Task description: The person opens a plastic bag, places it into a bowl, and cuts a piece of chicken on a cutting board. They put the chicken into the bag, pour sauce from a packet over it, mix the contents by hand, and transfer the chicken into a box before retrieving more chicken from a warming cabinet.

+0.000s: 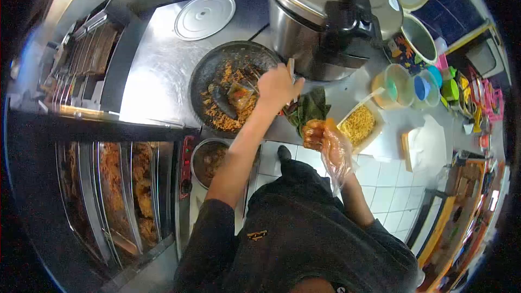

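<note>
My left hand is bare and reaches over the right side of a wide dark stone mortar. Its fingers are closed around what looks like a thin metal utensil, whose kind I cannot make out. Inside the mortar are reddish-brown crumbly food, a dark pestle and a small clear plastic bag with orange-red contents. My right hand wears a clear plastic glove stained orange-brown. Its fingers are curled; anything inside them is hidden. Beside it are a dark green cloth and a paper-lined box of yellow crumbs.
A large steel cooker stands behind the mortar, with a round metal lid to its left. Plastic tubs and a white paper-covered box stand right. A glass-fronted food warmer and a metal bowl are at left.
</note>
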`<state>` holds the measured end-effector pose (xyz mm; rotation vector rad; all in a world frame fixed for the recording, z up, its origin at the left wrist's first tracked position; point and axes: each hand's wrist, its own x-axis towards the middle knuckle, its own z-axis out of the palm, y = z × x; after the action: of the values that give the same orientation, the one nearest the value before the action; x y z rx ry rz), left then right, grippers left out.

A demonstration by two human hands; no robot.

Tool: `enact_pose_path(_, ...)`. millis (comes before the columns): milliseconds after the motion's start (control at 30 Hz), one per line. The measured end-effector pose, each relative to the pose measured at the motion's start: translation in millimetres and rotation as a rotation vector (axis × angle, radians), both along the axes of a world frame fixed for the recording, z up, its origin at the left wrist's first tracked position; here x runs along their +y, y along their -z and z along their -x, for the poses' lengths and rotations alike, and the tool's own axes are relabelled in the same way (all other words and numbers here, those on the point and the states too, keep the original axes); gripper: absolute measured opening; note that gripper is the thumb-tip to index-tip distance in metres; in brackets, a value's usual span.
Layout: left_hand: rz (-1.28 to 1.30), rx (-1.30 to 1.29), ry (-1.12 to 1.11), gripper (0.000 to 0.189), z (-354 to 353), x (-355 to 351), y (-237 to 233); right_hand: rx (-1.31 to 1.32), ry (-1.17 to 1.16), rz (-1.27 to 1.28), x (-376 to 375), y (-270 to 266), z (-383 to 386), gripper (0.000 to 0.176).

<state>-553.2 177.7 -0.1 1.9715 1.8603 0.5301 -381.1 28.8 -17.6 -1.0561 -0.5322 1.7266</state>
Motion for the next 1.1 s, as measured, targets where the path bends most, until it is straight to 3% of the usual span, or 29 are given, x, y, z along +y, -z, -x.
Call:
enact_pose_path(167,0.038,0.068,0.04,0.045,-12,27,22,-0.045,-0.035,0.025,3,14,-12,0.047)
enact_pose_path(233,-0.095,0.06,0.254,0.044,2,34,30,-0.025,0.01,0.062,4,31,-17,0.046)
enact_pose_path(300,-0.133,0.104,0.369,0.043,14,31,2,-0.043,-0.025,0.034,4,35,-18,0.051)
enact_pose_path(367,-0.287,0.507,0.732,0.042,23,36,0,-0.07,-0.028,0.073,4,49,-18,0.054)
enact_pose_path(433,-0.407,0.568,0.762,0.031,21,43,14,-0.1,-0.044,0.104,5,54,-18,0.057)
enact_pose_path(500,-0.497,0.719,1.024,0.023,18,50,14,0.046,-0.118,0.059,9,27,-15,0.062)
enact_pose_path(533,-0.495,0.718,1.026,0.023,18,54,13,0.047,-0.118,0.061,9,23,-14,0.062)
enact_pose_path(600,-0.516,0.736,1.104,0.016,20,58,5,0.222,-0.019,0.141,8,17,-13,0.036)
enact_pose_path(733,-0.565,0.616,1.116,0.013,27,55,-2,0.145,-0.011,0.139,1,15,-19,0.037)
enact_pose_path(800,-0.49,0.512,1.089,0.012,29,48,-18,-0.173,-0.068,0.007,-7,23,-24,0.045)
enact_pose_path(933,-0.452,0.417,1.039,0.017,35,39,-44,-0.094,-0.066,0.029,-13,22,-33,0.037)
enact_pose_path(1000,-0.498,0.27,0.968,0.016,35,28,-64,-0.242,-0.024,0.042,-18,31,-35,0.039)
enact_pose_path(1100,-0.567,0.15,0.865,0.014,45,4,-101,-0.22,-0.029,0.01,-21,15,-36,0.041)
